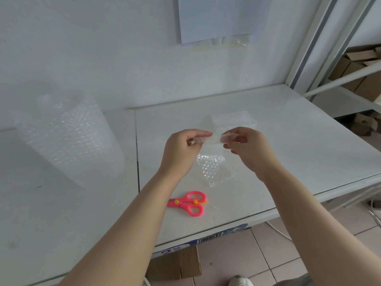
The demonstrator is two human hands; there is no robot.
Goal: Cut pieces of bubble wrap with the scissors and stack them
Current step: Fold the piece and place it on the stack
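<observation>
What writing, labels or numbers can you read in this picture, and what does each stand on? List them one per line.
Paper sheet on the wall: a dark stroke at the top edge, cut off, unreadable.
Blue-and-white box under the table: printing and a barcode-like strip, too blurred to read.
Pink scissors: no text visible.

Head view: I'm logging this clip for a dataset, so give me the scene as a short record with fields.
left hand: pinching one end of a small bubble wrap piece
right hand: pinching the other end
piece: held up above the table
scissors: pink, lying flat near the front edge, not held
roll: bubble wrap, standing at left
cut pieces: one lying under the hands, another behind them
wall: paper sheet
</observation>
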